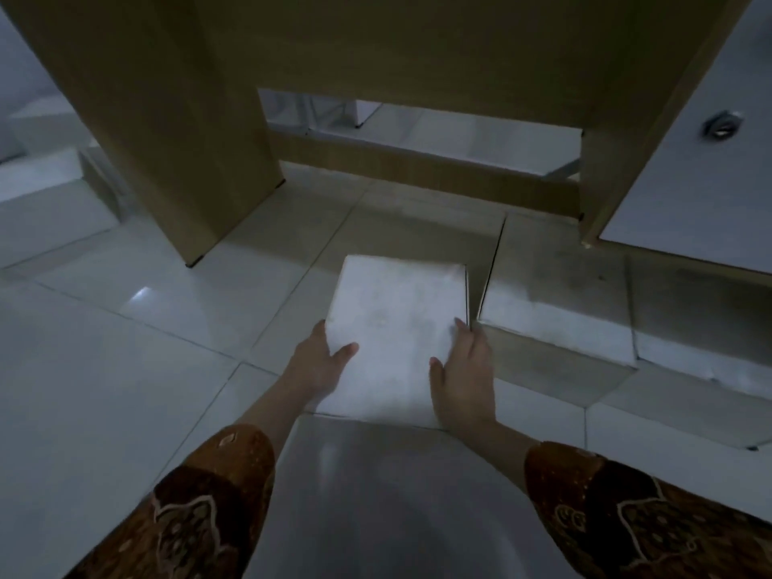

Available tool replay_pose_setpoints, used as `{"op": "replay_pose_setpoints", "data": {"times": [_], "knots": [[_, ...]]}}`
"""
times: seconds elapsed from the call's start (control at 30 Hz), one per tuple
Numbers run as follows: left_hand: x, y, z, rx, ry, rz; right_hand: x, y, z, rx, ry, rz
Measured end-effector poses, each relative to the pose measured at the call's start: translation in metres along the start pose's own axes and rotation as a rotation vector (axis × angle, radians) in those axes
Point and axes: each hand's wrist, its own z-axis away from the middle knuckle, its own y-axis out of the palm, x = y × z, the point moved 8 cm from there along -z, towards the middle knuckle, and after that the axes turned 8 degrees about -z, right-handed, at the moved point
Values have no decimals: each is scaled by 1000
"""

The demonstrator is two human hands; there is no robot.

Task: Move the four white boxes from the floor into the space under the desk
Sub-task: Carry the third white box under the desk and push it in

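A white box [397,323] sits low over the tiled floor in front of the wooden desk [417,43]. My left hand [319,363] grips its near left edge with the thumb on top. On the near right edge, my right hand [463,378] holds it the same way. Right beside it on the floor stands a second white box [555,286], with a third white box [702,323] further right. The floor under the desk [376,215] lies just beyond the held box. A pale glossy surface [376,495] below my wrists may be another box; I cannot tell.
The desk's left side panel [167,140] and right side panel [618,160] frame the opening, with a low wooden crossbar [417,171] at the back. A white cabinet front with a round metal lock [720,125] stands at the right. More pale boxes [41,131] lie at the far left.
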Motion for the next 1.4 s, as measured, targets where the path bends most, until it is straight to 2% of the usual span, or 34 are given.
{"op": "replay_pose_setpoints", "data": {"times": [0.07, 0.13, 0.2, 0.27, 0.33, 0.5, 0.73, 0.93, 1.2, 1.4], "knots": [[-12, -6, 7, -83, 124, -92, 19, 20, 6, 107, -205, 181], [-22, -3, 25, -115, 292, -185, 25, 39, 15, 235, -304, 289], [-22, 9, 46, -32, 438, -290, 25, 45, 21, 295, -347, 330], [-18, 25, 65, 44, 617, -527, 23, 48, 30, 367, -452, 420], [-14, 33, 70, 54, 722, -708, 21, 54, 41, 430, -581, 543], [-19, 34, 49, 8, 758, -811, 24, 58, 38, 404, -633, 649], [-42, 27, 5, -31, 815, -854, 31, 57, 2, 346, -566, 668], [-71, 31, -42, -94, 793, -906, 26, 55, -42, 263, -488, 663], [-112, 40, -98, -26, 767, -830, 6, 58, -95, 174, -324, 673], [-124, 45, -121, -63, 795, -841, -3, 56, -117, 134, -337, 730]]}}
